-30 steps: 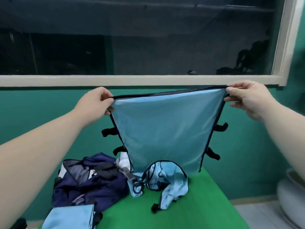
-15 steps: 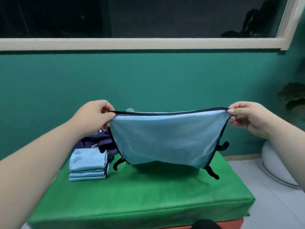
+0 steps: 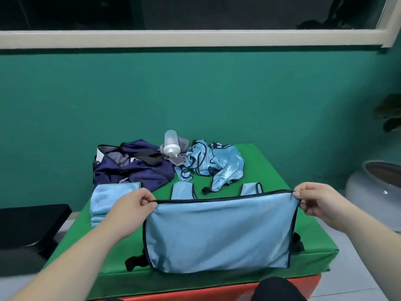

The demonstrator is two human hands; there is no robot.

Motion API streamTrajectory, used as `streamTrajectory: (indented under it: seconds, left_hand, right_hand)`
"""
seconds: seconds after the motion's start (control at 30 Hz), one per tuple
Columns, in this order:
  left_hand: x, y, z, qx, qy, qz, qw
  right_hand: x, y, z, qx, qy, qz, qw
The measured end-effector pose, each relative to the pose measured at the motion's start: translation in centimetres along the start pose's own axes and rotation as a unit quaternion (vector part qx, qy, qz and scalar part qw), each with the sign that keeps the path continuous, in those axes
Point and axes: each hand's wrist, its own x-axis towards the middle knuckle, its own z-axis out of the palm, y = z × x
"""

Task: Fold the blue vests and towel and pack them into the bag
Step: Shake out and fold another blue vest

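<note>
Head view: left hand point(image 3: 134, 203), right hand point(image 3: 314, 200) pinch smooth black-piped vest point(image 3: 217, 231).

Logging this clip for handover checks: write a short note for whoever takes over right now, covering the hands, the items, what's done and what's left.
Left hand pinches the vest at its top left corner. Right hand pinches the top right corner.
The vest hangs from that edge onto the mat, with its straps flat behind it, and is not yet folded.
Done: a folded stack sits to its left.
Left: fold this vest, then the crumpled heap at the back. Pack everything into the bag, back left.
I cannot tell which piece is the towel.
</note>
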Motion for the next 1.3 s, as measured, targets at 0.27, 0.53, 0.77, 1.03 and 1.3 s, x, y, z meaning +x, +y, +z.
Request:
streamTrajectory:
  seconds: [0.27,0.53,0.77,1.03,1.3]
  left_hand:
    - [4.2,-1.1,3.0,0.022,0.010,-0.007,1.000]
    - [11.8,-1.1,5.5,0.035,0.044,-0.012,0.998]
    - [19.7,-2.7,9.5,0.067,0.021,-0.010,0.998]
    - [25.4,-6.1,14.9,0.058,-0.006,-0.058,0.997]
    - [20.1,-6.9,14.1,0.070,-0.001,-0.037,0.997]
  right_hand:
    - [4.7,2.6,0.8,-0.004,0.039,0.022,0.999]
    - [11.8,3.0,2.0,-0.051,0.113,0.010,0.992]
    - [19.2,4.0,3.5,-0.136,0.187,-0.008,0.973]
    - [26.1,8.0,5.2,-0.314,0.192,0.036,0.929]
    - [23.9,9.3,8.1,-0.431,0.170,-0.030,0.886]
